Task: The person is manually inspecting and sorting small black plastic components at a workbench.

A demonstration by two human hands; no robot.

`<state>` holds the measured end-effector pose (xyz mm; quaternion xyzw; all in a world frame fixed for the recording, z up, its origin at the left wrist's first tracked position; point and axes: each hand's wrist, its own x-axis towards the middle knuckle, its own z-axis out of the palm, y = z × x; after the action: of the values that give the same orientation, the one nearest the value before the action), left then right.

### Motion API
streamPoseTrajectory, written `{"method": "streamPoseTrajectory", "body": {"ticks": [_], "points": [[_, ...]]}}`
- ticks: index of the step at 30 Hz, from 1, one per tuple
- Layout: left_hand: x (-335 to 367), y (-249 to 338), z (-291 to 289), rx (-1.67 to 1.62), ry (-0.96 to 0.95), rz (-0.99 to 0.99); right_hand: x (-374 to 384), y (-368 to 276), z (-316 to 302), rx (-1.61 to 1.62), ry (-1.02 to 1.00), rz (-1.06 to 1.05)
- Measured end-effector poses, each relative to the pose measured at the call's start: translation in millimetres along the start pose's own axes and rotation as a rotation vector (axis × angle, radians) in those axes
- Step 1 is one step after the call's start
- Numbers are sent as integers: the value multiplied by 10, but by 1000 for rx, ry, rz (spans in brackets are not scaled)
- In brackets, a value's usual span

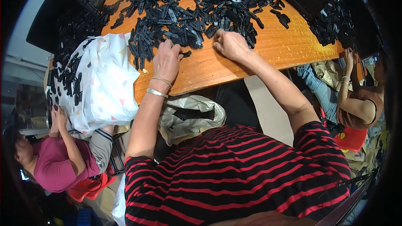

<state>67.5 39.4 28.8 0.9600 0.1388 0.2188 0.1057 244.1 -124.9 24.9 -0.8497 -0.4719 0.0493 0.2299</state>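
Observation:
A large heap of small, long black plastic pieces (167, 14) covers the far part of the wooden table (201, 69). My left hand (166, 60) is at the heap's near edge, its fingers curled down. A short black plastic piece (186, 53) sticks out beside its thumb and appears pinched there. To the right, my right hand (231, 45) has its fingers drawn together against the heap's near edge. Its fingertips touch dark pieces, but what lies between them is hidden.
A white patterned sheet (109, 79) with more black pieces lies at left, by a person in a maroon shirt (63, 165). Another person (360, 104) sits at right. Black bins (67, 12) stand at the back corners. Below the table edge is an open gold-coloured sack (190, 113).

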Motion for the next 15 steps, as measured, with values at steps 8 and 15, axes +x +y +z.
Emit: {"method": "streamPoseTrajectory", "body": {"ticks": [8,15], "points": [[-100,-141,-55,-105,-120,-207,-121,-17,-108,-7,60,-313],[-256,-58,-57,-26,-36,-105,-243,-137,-77,-101,-166,-356]]}}
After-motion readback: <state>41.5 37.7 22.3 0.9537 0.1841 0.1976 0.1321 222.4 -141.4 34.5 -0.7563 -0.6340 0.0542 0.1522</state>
